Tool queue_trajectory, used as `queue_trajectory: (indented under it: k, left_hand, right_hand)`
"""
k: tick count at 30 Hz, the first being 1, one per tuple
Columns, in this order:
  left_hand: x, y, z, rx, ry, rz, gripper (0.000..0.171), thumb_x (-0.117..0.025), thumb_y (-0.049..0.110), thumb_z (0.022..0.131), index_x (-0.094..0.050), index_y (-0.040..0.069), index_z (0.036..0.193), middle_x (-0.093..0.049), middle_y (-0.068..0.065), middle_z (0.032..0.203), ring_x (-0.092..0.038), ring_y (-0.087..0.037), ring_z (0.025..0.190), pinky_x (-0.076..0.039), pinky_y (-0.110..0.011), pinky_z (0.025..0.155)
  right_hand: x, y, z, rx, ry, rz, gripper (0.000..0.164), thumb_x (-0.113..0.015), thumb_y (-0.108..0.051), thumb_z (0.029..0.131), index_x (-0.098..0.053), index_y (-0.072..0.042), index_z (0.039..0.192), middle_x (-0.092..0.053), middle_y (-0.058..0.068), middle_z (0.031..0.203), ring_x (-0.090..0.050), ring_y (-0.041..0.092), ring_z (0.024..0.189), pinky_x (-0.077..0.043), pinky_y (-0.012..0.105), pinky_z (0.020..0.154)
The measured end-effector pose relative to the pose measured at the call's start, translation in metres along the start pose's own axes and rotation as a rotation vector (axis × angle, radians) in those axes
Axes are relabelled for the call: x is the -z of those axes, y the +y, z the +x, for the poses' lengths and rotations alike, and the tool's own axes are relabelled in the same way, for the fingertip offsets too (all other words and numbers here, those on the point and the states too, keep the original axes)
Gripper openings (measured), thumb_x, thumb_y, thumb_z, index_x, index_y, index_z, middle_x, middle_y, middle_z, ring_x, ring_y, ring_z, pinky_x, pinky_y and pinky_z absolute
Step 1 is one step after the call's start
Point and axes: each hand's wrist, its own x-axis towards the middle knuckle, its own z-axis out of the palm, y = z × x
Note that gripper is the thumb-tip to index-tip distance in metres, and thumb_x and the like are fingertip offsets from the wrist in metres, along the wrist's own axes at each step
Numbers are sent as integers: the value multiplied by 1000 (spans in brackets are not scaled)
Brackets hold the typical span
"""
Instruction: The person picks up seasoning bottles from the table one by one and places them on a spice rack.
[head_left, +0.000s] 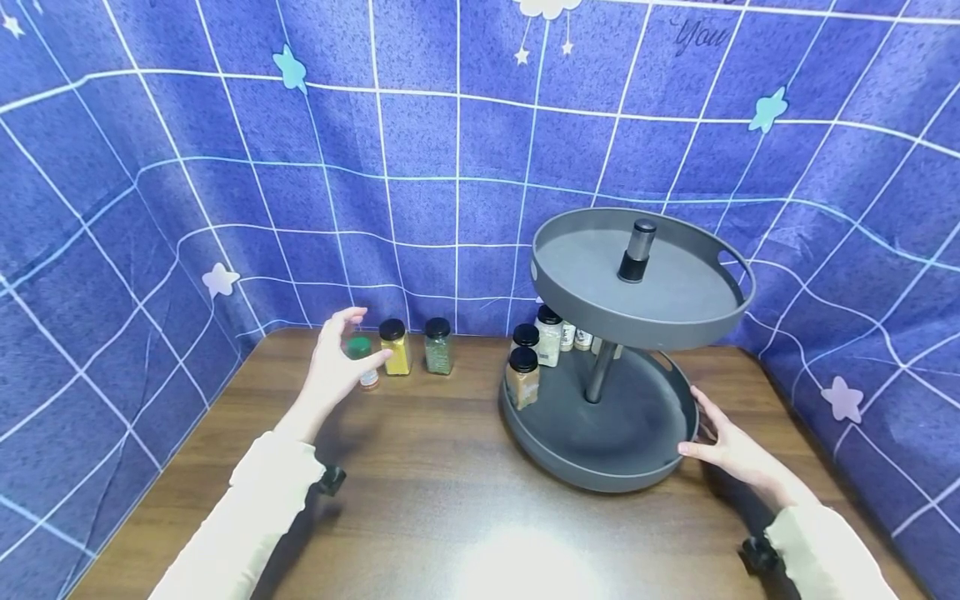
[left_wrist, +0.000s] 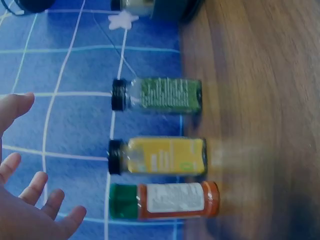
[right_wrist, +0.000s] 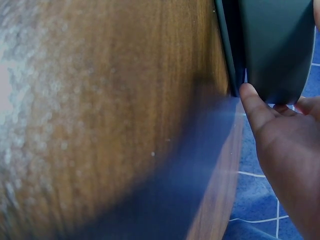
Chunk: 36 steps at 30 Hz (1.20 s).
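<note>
My left hand (head_left: pixel 341 367) reaches over the table's left side, thumb and fingers spread apart with nothing between them. In the head view it partly covers a green-capped spice bottle (head_left: pixel 360 345), whose orange contents and white label show in the left wrist view. Beside that stand a yellow spice jar (head_left: pixel 396 348) and a jar of green herbs (head_left: pixel 438 348), both black-capped. My right hand (head_left: pixel 731 446) holds the right edge of the lower tray (head_left: pixel 600 481) of a grey two-tier turntable, its thumb at the rim.
Black-capped jars, among them a tan one (head_left: pixel 522 379) and a pale one (head_left: pixel 548 337), stand on the lower tray's left and back. The upper tray (head_left: pixel 675 287) overhangs them around a central post (head_left: pixel 600 375). A blue grid-patterned curtain (head_left: pixel 420 200) borders the wooden table (head_left: pixel 420 483).
</note>
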Motion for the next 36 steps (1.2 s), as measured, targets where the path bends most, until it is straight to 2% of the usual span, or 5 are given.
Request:
queue_trajectory:
  k: [9, 16, 22, 30, 36]
  left_hand:
    - [1, -34, -1, 118, 80, -90, 71, -82, 17, 72, -45, 11, 132, -48, -15, 126, -45, -30, 117, -35, -48, 101]
    - [-2, -54, -3, 240, 47, -216, 74, -78, 22, 77, -37, 10, 138, -43, -16, 133, -45, -36, 120, -36, -48, 102]
    - [-7, -71, -4, 284, 28, -243, 73, -76, 21, 80, -34, 11, 139, -42, -18, 135, -46, -34, 120, -38, -47, 101]
    - [-12, -83, -2, 344, 17, -283, 73, -73, 23, 82, -32, 11, 141, -43, -9, 129, -48, -29, 116, -48, -29, 84]
    - [-12, -74, -3, 421, -16, -342, 72, -72, 18, 83, -30, 12, 142, -42, -5, 124, -47, -21, 110, -51, -37, 83]
  right_hand:
    - [1, 0, -1, -5, -3, -4, 96, -69, -6, 83, -1, -2, 150, -14, 37, 147, -20, 60, 128, -30, 0, 88]
    - [1, 0, -1, 0, -3, -6, 95, -69, -6, 83, -1, -2, 150, -17, 38, 146, -21, 61, 127, -30, 0, 87]
    - [1, 0, -1, -2, -5, -5, 96, -69, -6, 83, 0, -2, 150, -15, 38, 147, -20, 61, 127, -30, 0, 88]
    - [1, 0, 1, -6, -4, -15, 95, -69, -7, 84, -2, -2, 150, -15, 37, 147, -19, 60, 128, -28, -1, 87]
    - [2, 0, 0, -21, -12, -4, 95, -69, -8, 84, -1, -4, 150, -12, 36, 148, -17, 60, 129, -27, -1, 87]
